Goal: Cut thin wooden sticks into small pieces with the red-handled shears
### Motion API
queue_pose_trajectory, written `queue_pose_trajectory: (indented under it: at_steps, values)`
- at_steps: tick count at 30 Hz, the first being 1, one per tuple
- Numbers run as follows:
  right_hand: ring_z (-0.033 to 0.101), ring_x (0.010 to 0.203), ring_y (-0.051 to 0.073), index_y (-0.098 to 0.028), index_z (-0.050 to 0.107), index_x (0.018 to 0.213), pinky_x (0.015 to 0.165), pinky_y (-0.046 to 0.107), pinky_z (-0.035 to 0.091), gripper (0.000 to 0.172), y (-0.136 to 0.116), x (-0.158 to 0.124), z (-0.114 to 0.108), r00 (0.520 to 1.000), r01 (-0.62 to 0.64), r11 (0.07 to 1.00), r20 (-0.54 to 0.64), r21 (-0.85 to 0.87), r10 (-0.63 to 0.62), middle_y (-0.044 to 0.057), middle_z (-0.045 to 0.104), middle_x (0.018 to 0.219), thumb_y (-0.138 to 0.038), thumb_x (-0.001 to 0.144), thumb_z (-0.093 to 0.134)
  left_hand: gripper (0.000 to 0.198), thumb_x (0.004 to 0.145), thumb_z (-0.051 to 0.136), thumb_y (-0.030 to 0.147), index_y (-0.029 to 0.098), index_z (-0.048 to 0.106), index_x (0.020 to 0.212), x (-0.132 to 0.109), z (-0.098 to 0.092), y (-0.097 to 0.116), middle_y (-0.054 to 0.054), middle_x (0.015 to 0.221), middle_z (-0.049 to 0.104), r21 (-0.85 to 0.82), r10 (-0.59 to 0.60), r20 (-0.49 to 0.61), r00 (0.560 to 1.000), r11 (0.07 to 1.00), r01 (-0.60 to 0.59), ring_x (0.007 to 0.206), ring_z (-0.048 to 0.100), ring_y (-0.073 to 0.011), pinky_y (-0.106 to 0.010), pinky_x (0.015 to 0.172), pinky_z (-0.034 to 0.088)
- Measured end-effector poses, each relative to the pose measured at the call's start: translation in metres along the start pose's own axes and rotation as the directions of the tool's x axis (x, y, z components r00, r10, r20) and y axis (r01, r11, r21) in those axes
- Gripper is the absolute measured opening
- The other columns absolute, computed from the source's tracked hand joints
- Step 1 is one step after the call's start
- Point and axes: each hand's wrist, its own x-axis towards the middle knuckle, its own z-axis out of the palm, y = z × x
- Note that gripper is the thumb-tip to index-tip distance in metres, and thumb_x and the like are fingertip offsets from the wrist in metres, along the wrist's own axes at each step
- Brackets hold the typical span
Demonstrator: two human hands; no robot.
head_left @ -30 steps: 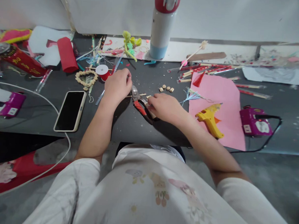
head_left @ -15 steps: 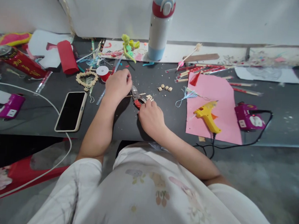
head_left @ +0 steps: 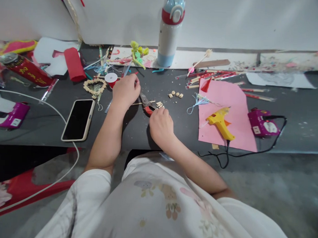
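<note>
At the centre of the frame my right hand [head_left: 160,125] is closed around the red handles of the cutters [head_left: 147,104], which lie on the dark table [head_left: 137,132]; just left of it, my left hand [head_left: 126,89] is curled over a thin stick [head_left: 135,103] that reaches the blades, fingers pinched shut on it; small cut pieces [head_left: 176,95] lie just above and right; a phone [head_left: 79,119] rests at centre left; a yellow glue gun [head_left: 220,122] sits on pink paper [head_left: 225,101] at the right.
</note>
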Motion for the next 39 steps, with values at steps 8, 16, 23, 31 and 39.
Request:
queue_pose_trajectory:
  at_steps: [8, 16, 23, 31, 39]
  values:
    - [0.053, 0.095, 0.027, -0.005, 0.058, 0.098, 0.072, 0.033, 0.046, 0.026, 0.003, 0.003, 0.003, 1.000, -0.008, 0.999, -0.011, -0.041, 0.008, 0.020, 0.057, 0.100, -0.008, 0.087, 0.034, 0.028, 0.088, 0.038, 0.033, 0.022, 0.061, 0.101, 0.000, -0.002, -0.004, -0.009, 0.099, 0.067, -0.028, -0.052, 0.011, 0.999, 0.998, 0.052, 0.102, 0.058, -0.0228, -0.034, 0.092, 0.040]
    - [0.053, 0.094, 0.028, -0.007, 0.060, 0.096, 0.074, 0.035, 0.044, 0.027, 0.017, 0.007, 0.002, 0.996, 0.075, 0.997, -0.044, 0.020, -0.074, 0.019, 0.057, 0.099, -0.030, 0.087, 0.049, 0.026, 0.088, 0.040, 0.031, 0.018, 0.061, 0.097, 0.000, -0.002, -0.003, -0.009, 0.092, 0.067, 0.005, -0.026, -0.044, 0.999, 1.000, 0.026, 0.097, 0.060, -0.0224, -0.033, 0.090, 0.041]
    - [0.059, 0.085, 0.025, -0.009, 0.064, 0.090, 0.074, 0.033, 0.041, 0.032, 0.050, 0.021, -0.011, 0.992, 0.121, 0.992, -0.033, 0.039, -0.119, 0.016, 0.063, 0.090, -0.029, 0.090, 0.039, 0.026, 0.088, 0.040, 0.031, 0.017, 0.060, 0.097, -0.001, -0.003, -0.002, -0.010, 0.093, 0.066, -0.065, -0.031, -0.029, 0.999, 0.997, 0.029, 0.101, 0.058, -0.0237, -0.035, 0.093, 0.039]
    - [0.062, 0.080, 0.023, -0.015, 0.066, 0.080, 0.063, 0.029, 0.038, 0.032, 0.064, 0.030, -0.006, 0.982, 0.131, 0.986, 0.121, 0.107, -0.144, 0.011, 0.068, 0.081, -0.042, 0.084, 0.048, 0.025, 0.087, 0.041, 0.028, 0.018, 0.061, 0.098, -0.002, -0.003, 0.000, -0.009, 0.091, 0.067, -0.026, -0.020, -0.024, 1.000, 0.999, 0.019, 0.097, 0.059, -0.0235, -0.035, 0.090, 0.041]
    - [0.063, 0.075, 0.024, -0.011, 0.067, 0.082, 0.060, 0.029, 0.036, 0.027, 0.046, 0.036, 0.002, 0.980, 0.179, 0.984, 0.084, -0.002, -0.178, 0.016, 0.068, 0.083, -0.025, 0.081, 0.044, 0.027, 0.089, 0.037, 0.029, 0.020, 0.060, 0.100, -0.003, -0.003, 0.001, -0.010, 0.094, 0.066, 0.020, -0.016, 0.006, 1.000, 1.000, 0.016, 0.095, 0.058, -0.0222, -0.033, 0.086, 0.040]
